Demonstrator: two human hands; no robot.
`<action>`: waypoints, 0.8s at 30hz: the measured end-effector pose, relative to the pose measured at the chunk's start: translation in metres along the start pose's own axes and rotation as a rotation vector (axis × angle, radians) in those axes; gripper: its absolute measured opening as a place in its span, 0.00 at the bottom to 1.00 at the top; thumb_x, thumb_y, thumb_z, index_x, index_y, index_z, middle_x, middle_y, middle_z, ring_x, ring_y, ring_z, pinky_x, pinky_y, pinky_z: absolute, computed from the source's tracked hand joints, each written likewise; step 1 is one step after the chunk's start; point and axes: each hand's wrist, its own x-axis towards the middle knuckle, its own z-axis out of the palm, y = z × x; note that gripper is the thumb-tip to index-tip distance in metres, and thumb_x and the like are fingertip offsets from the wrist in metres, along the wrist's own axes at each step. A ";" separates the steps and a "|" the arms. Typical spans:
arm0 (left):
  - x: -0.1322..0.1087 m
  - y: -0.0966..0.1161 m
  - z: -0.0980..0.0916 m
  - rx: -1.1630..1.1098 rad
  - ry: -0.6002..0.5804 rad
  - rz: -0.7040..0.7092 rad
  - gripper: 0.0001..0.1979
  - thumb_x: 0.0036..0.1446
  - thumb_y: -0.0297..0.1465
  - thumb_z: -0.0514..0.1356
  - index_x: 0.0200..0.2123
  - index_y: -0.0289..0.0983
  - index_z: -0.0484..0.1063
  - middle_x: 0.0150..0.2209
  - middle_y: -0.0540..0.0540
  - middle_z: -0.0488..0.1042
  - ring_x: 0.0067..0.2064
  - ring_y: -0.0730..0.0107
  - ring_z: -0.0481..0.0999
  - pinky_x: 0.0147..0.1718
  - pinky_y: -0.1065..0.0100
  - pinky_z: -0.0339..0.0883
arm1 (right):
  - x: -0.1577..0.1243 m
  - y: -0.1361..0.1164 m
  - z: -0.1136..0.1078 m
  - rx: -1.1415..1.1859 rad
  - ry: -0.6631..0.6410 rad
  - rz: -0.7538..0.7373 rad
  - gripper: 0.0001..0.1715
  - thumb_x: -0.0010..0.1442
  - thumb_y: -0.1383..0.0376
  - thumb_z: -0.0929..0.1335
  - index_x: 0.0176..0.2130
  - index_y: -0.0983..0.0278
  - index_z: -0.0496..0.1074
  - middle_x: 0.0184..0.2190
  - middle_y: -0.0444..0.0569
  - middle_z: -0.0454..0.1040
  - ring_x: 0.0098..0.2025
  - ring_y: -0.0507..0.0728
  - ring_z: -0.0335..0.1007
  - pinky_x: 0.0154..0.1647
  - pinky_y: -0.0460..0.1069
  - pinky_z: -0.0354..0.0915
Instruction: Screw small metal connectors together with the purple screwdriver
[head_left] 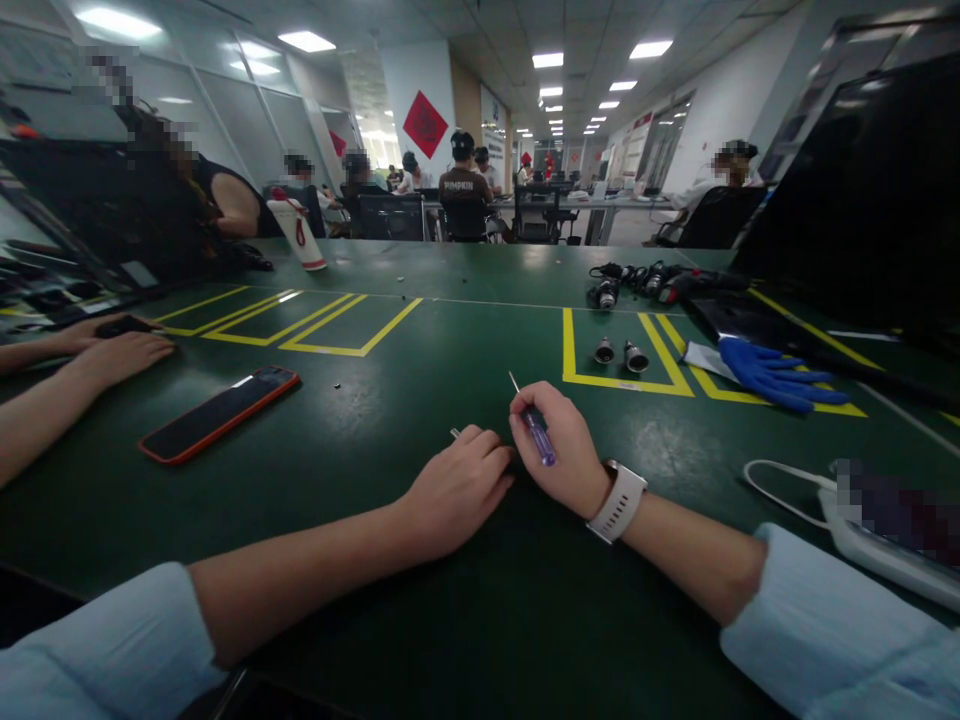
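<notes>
- Table [420, 390], wide and green, fills most of my view, with yellow tape [568, 340] stuck on it in box shapes.
- Black screen [862, 190], very big, stands on the person's right.
- Another person's hand [131, 357] lies on the far left side, near a dark mouse [124, 325].
- Left hand [461, 490] of the person in blue sleeves [112, 640] rests on the table, back up. Its fingers are bent and close together, and their tips are hidden. A thin silver bit [455, 433] pokes out in front of them, but I cannot tell if they pinch it.
- Right hand [566, 455] is just beside the left one, with a pale watch [619, 502] on its wrist. Its fingers are curled in, holding a screwdriver [538, 440].
- Blue glove [772, 370] lies to the right, past the yellow boxes' lines.
- Phone [221, 415] in an orange case lies flat on the left, well apart from both hands.
- The screwdriver is small, with a clear purple handle. The handle sits between the thumb and the bent fingers. The thin metal end sticks out past them, up and to the left, away from the person.
- Two round metal parts [636, 357] stand inside one yellow box, ahead of the right hand.
- Dark crumb [337, 386], tiny, lies near the phone.
</notes>
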 end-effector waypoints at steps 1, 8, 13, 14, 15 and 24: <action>-0.001 0.002 0.000 -0.029 -0.005 0.015 0.11 0.61 0.30 0.51 0.42 0.32 0.70 0.41 0.42 0.69 0.41 0.62 0.66 0.41 0.60 0.65 | 0.000 0.001 0.001 0.021 0.006 0.016 0.07 0.54 0.75 0.62 0.32 0.63 0.62 0.31 0.49 0.67 0.35 0.57 0.65 0.38 0.53 0.62; 0.001 -0.010 0.001 -0.112 0.005 0.045 0.09 0.60 0.29 0.53 0.41 0.33 0.70 0.41 0.41 0.69 0.43 0.60 0.66 0.43 0.58 0.64 | 0.001 -0.003 0.006 0.174 -0.029 0.137 0.07 0.52 0.74 0.63 0.32 0.62 0.64 0.31 0.48 0.68 0.35 0.57 0.65 0.38 0.53 0.62; 0.000 -0.022 -0.013 -0.320 -0.033 0.043 0.15 0.52 0.25 0.58 0.46 0.34 0.69 0.45 0.42 0.69 0.47 0.61 0.67 0.47 0.59 0.64 | 0.001 0.007 0.012 0.305 -0.049 0.282 0.04 0.51 0.72 0.63 0.30 0.63 0.65 0.28 0.46 0.68 0.32 0.55 0.66 0.34 0.51 0.63; -0.001 -0.024 -0.016 -0.353 -0.051 0.046 0.18 0.51 0.23 0.58 0.47 0.35 0.68 0.46 0.42 0.69 0.49 0.61 0.67 0.48 0.60 0.64 | 0.001 0.010 0.014 0.326 -0.046 0.312 0.04 0.51 0.71 0.63 0.29 0.63 0.65 0.28 0.46 0.69 0.31 0.55 0.66 0.34 0.51 0.63; -0.001 -0.026 -0.020 -0.379 -0.075 0.048 0.20 0.50 0.22 0.58 0.48 0.36 0.67 0.47 0.42 0.68 0.50 0.61 0.67 0.49 0.60 0.64 | 0.002 0.013 0.014 0.345 -0.040 0.339 0.04 0.51 0.71 0.63 0.28 0.63 0.65 0.28 0.45 0.69 0.31 0.54 0.66 0.33 0.50 0.63; -0.002 -0.031 -0.024 -0.343 -0.152 0.038 0.15 0.57 0.29 0.57 0.49 0.36 0.66 0.47 0.42 0.68 0.48 0.63 0.68 0.47 0.62 0.63 | 0.003 0.016 0.015 0.416 -0.064 0.407 0.02 0.51 0.70 0.65 0.29 0.63 0.67 0.28 0.43 0.69 0.32 0.53 0.65 0.35 0.50 0.62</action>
